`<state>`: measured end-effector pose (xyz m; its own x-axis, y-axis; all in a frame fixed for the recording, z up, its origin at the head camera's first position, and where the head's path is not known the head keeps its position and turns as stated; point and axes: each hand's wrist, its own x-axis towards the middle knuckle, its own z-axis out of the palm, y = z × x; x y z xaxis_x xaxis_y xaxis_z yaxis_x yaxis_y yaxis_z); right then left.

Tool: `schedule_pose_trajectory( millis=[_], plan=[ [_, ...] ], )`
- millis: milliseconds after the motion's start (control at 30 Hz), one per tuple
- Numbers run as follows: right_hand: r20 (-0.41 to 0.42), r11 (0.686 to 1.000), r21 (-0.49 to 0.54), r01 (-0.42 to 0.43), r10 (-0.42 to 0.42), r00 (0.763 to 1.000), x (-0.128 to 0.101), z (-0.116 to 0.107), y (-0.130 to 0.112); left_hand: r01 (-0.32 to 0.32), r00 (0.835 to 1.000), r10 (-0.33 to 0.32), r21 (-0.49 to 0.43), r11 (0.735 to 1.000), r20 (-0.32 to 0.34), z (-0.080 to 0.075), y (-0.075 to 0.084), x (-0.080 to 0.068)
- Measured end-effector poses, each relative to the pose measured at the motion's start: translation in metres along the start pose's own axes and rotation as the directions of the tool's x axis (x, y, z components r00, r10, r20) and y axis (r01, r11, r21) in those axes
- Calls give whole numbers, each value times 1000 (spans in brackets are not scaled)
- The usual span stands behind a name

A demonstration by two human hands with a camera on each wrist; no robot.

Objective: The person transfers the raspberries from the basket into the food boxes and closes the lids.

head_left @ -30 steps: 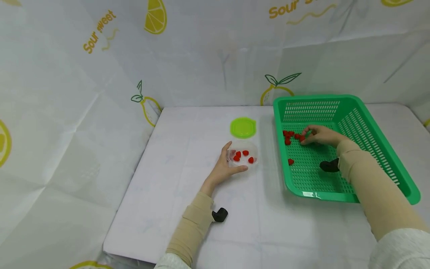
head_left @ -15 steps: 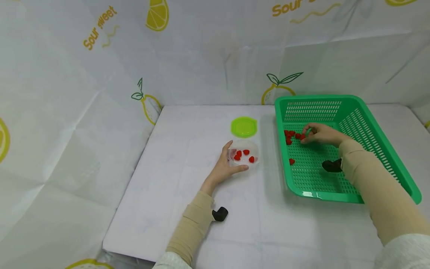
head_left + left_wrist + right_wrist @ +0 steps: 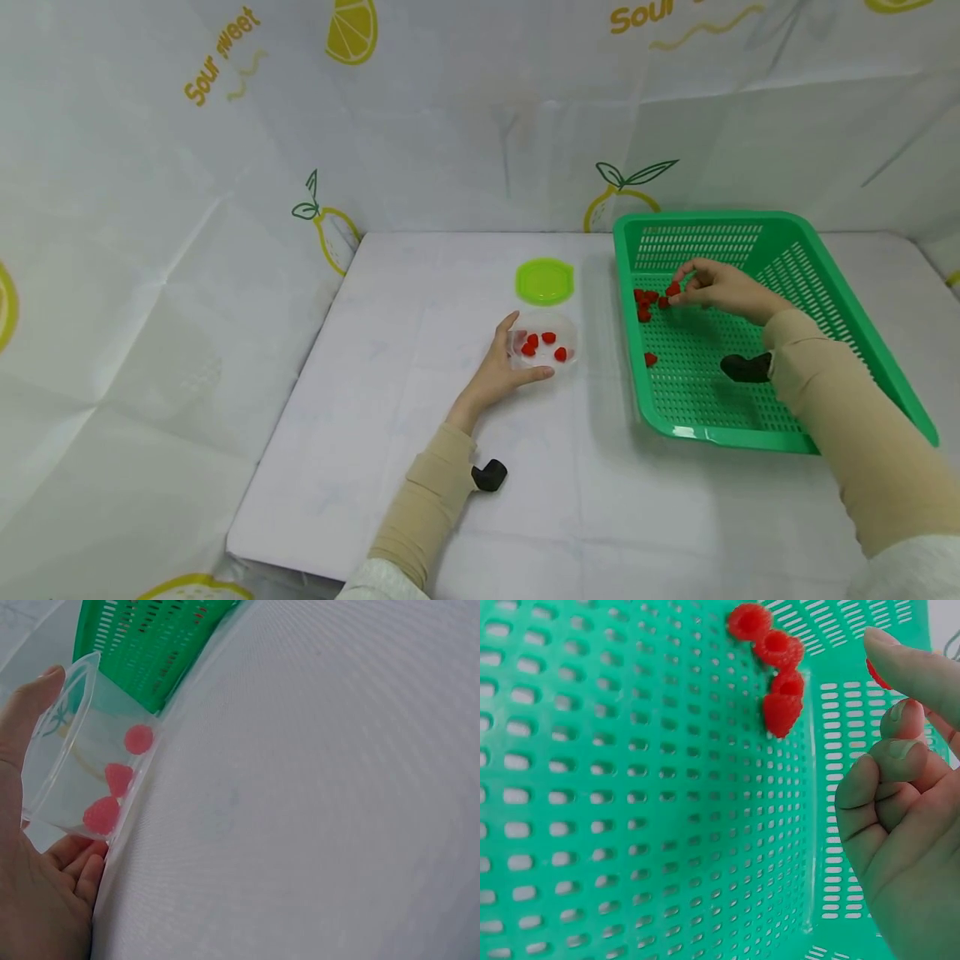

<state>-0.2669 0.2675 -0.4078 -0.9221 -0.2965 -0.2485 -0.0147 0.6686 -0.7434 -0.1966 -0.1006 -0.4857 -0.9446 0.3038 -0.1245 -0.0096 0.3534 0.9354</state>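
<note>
While the left hand curls round the tub, thumb on the near side and a finger reaching the far side, its grip is unchanged over the last second; the tub stands on the surface with several berries inside. To its right, the basket contains a stray berry near its left wall. Farther in, the right hand shows the change: it has risen slightly, taking with it the held berry, pinched between thumb and fingertips. The lift appears to complete the picking-up of this one berry, which is over the basket; the tub's contents look the same as before. The right hand points leftward, its other fingers folded, as the right wrist view shows. Just left of the fingertips, the cluster lies on the basket's floor. Behind the tub, the lid lies flat.
</note>
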Motion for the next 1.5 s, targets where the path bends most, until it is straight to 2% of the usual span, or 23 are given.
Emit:
schedule_pose_trajectory(
  millis=[400,833,1067,1500],
  plan=[
    [-45,995,79,53,-50,998,-6,2,-12,0,1000,0,-5,1000,4,0,0,1],
    [-67,993,97,71,-65,996,-10,7,-21,9,1000,-9,1,1000,4,1,-1,0],
    [-87,982,144,124,-112,990,-14,8,-28,6,1000,-6,-3,1000,0,0,-1,0],
    [-47,969,171,180,-175,983,-15,15,-52,-1,1000,1,4,1000,-4,0,-4,1]
  ],
)
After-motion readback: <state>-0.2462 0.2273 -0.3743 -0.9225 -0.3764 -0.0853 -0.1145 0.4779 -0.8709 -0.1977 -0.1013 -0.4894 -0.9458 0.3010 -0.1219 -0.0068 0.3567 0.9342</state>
